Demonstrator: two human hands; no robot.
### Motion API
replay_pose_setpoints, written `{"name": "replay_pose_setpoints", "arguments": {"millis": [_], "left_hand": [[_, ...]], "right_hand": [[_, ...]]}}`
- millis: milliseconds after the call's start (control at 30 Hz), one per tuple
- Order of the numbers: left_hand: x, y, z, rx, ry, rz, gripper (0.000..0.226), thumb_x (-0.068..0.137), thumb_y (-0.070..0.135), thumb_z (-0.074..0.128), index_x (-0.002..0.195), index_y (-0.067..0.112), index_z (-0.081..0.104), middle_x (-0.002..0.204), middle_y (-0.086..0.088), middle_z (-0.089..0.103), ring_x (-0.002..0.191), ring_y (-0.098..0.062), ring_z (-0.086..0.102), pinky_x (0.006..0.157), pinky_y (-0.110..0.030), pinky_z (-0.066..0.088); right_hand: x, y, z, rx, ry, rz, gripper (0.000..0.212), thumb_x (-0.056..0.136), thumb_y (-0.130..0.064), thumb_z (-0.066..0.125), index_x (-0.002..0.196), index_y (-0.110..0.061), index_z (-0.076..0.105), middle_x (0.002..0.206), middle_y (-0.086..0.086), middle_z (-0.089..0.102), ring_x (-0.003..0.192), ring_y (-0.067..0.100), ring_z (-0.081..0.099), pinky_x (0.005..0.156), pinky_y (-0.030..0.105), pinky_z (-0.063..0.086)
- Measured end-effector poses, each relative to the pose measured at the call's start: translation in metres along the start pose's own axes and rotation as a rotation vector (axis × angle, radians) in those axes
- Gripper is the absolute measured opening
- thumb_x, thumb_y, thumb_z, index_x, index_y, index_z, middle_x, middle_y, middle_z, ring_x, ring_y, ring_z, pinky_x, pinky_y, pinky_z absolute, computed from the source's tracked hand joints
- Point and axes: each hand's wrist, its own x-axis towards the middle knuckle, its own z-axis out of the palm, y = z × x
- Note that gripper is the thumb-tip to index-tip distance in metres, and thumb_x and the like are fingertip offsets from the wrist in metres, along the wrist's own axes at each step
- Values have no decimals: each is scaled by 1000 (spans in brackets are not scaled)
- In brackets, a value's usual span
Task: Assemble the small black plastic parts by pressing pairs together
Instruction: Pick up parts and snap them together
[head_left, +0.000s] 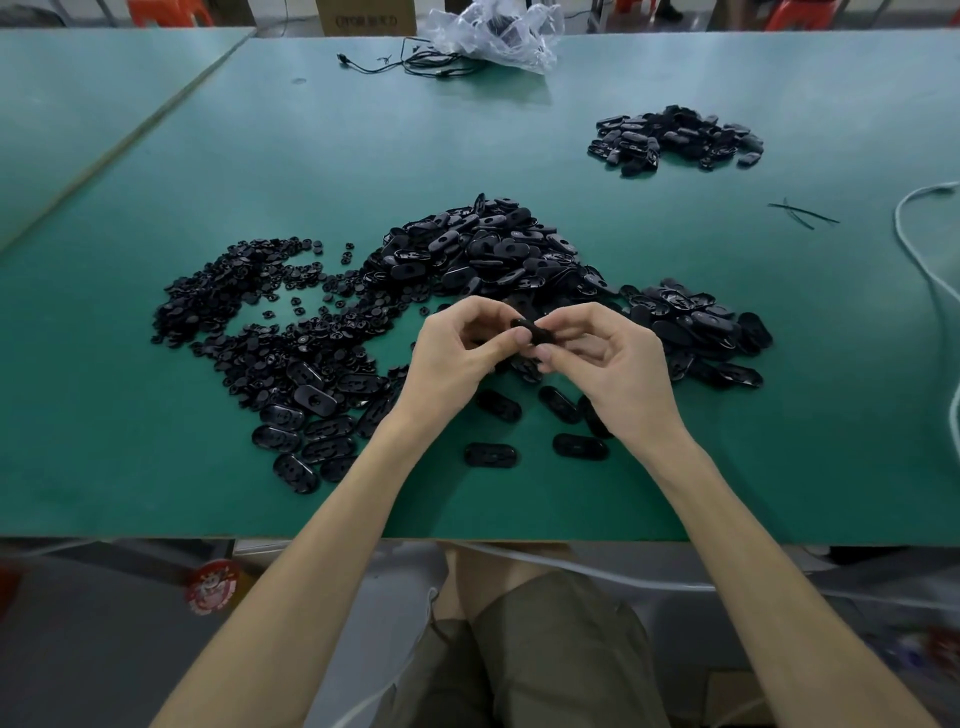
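Note:
My left hand (457, 353) and my right hand (602, 358) meet above the green table (675, 467), both pinching one small black oval part (535, 332) between thumbs and fingertips. Behind them lies a big heap of black oval shells (483, 249). To the left spreads a pile of small round black pieces (244, 301). Loose oval shells (491, 454) lie near my wrists. Whether a second piece sits inside the held part is hidden by my fingers.
A separate pile of black oval parts (675, 137) sits at the far right. A clear plastic bag (498, 31) and black cables (410, 62) lie at the far edge. A white cord (914, 249) runs along the right side; thin black strips (802, 213) lie nearby.

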Motion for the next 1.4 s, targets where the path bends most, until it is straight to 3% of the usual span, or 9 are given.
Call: {"name": "replay_pose_setpoints", "arguments": {"millis": [100, 267, 400, 533, 700, 900, 1000, 1167, 1400], "left_hand": [[-2, 1, 1, 3, 23, 22, 14, 88, 5, 81, 97, 5, 70, 80, 10, 73, 72, -3, 68, 70, -17, 52], [-2, 3, -1, -39, 64, 31, 15, 90, 4, 78, 96, 12, 67, 87, 6, 70, 78, -9, 66, 75, -27, 54], [-2, 5, -1, -54, 45, 27, 12, 93, 3, 74, 102, 6, 67, 94, 0, 72, 79, -9, 67, 72, -26, 55], [-2, 5, -2, -49, -7, 39, 19, 96, 6, 72, 115, 9, 71, 96, -12, 73, 70, -10, 63, 68, -27, 54], [-2, 3, -2, -50, 29, 20, 29, 89, 11, 81, 117, 11, 74, 97, -2, 75, 88, -7, 70, 83, -22, 55], [-3, 5, -1, -75, -46, 50, 19, 90, 4, 77, 107, 11, 79, 101, -4, 80, 93, -17, 74, 88, -27, 58], [-2, 4, -1, -66, -43, 51, 20, 91, 5, 77, 109, 12, 79, 108, -16, 73, 89, -31, 69, 90, -34, 58], [-1, 0, 0, -56, -46, 35, 21, 95, 7, 74, 116, 9, 76, 103, -5, 78, 86, -9, 69, 69, -19, 52], [-1, -4, -1, -3, -20, 46, 16, 103, 16, 66, 113, 16, 78, 87, -3, 76, 67, -10, 58, 63, -22, 48]], "right_hand": [[1, 1, 0, 1, 4, 2, 19, 90, -3, 79, 105, -13, 76, 92, -4, 80, 83, 15, 78, 76, 24, 61], [2, 1, -1, -143, 20, -55, 19, 95, -11, 77, 109, -23, 80, 108, -9, 73, 99, 13, 72, 83, 34, 59], [1, -1, 1, -133, -19, -10, 17, 95, -10, 77, 109, -20, 79, 95, -8, 77, 89, 13, 74, 84, 36, 60], [1, 0, 1, -75, -40, 23, 13, 93, -6, 77, 105, -10, 76, 84, -1, 79, 77, 15, 77, 77, 26, 59], [0, 0, 4, -81, 2, 7, 13, 96, -11, 76, 108, -11, 73, 90, -3, 77, 80, 14, 76, 74, 27, 59], [0, -1, 2, -34, -14, -1, 20, 98, -3, 69, 117, -12, 70, 90, 2, 77, 79, 18, 76, 68, 27, 60], [0, 0, 2, -32, -6, -5, 20, 98, -2, 69, 117, -10, 70, 87, 3, 78, 78, 18, 77, 67, 27, 60], [1, 0, 1, -3, 33, -22, 18, 98, 1, 69, 114, -6, 74, 88, 1, 79, 77, 18, 78, 65, 23, 58], [0, 1, 1, 42, 82, -22, 15, 96, 1, 71, 109, -5, 74, 91, 1, 79, 81, 18, 79, 67, 24, 59]]}}
